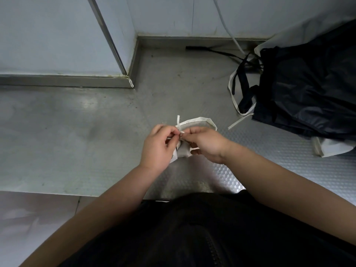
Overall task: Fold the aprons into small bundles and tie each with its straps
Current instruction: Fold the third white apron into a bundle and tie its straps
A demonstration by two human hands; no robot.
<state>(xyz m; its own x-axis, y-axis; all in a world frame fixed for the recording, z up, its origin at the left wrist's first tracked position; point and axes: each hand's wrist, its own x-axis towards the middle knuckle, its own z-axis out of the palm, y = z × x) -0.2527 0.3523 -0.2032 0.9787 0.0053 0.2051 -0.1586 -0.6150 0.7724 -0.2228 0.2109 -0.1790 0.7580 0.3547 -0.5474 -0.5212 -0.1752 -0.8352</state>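
The apron bundle point(183, 152), a small pale roll of fabric, sits between the two hands, about midway along the steel worktop point(77, 132) and nearer its front edge than its rear edge. It cannot be determined whether the bundle rests on the surface or is held just above it.

Left hand point(157, 146): fingers curled, thumb and forefinger pinching the white strap point(200, 120) at the top of the bundle. Right hand point(207, 144): fingers curled, fingertips pinching the same strap just beside the left fingertips. Beyond the fingertips, the strap arcs in a loop toward the rear of the worktop and returns at the right hand. One short strap end stands upright above the pinch point.

At the right edge of the worktop, toward the rear right corner, lies a heap of dark aprons point(308, 93), unfolded. A pale apron point(331, 148) shows at the heap's near side. Loose straps point(234, 89), dark and white, trail from the heap's left side onto the bare surface, well apart from the bundle.

A pale cable point(229, 29) runs down the wall panel point(48, 35) behind the rear edge.
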